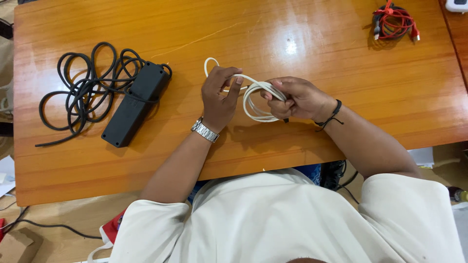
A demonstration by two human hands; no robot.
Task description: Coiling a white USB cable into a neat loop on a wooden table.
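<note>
the right hand [297, 99] is closed around a coiled white cable [256, 100] above the middle of the counter [302, 34], near its front edge. the left hand [220, 95] pinches one loop of it. a black power strip [134, 103] lies toward the left edge.

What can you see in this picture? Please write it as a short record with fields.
surface: wooden table
left hand: fingers pinch a loop of the white cable; a metal watch on the wrist
right hand: closed around the coiled part of the white cable; a black band on the wrist
left of the hands: black power strip with its black cord lying in loose loops
far right corner: red and black cable bundle, apart from the hands
</note>
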